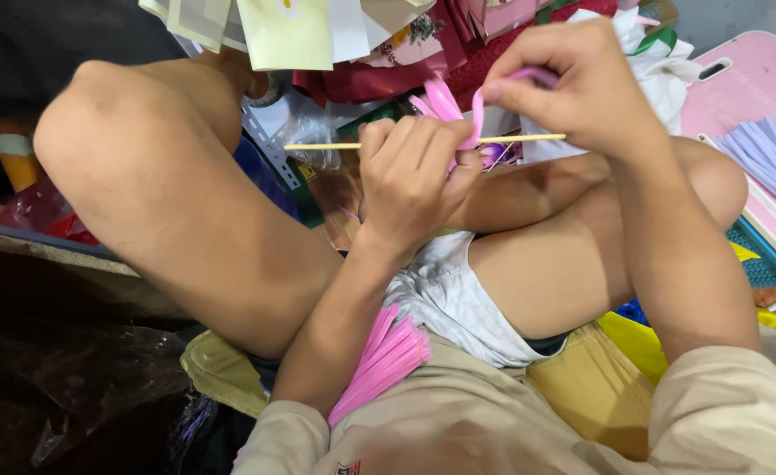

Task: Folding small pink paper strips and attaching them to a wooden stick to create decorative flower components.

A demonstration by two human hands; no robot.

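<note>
Left hand (pixel 410 180) curls its grip round the wooden stick (pixel 335 146); right hand (pixel 573 84), just above the stick, pinches a pink strip (pixel 445 101).

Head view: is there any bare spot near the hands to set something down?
Hardly. The only open patch is the pink board at right, between its handle slot and the lilac strips. The paper pile ahead is crowded, and the left hand and right hand work the stick over the lap.

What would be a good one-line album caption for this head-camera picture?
Seated cross-legged, left hand gripping a thin wooden stick while right hand folds a pink paper strip around it.
</note>
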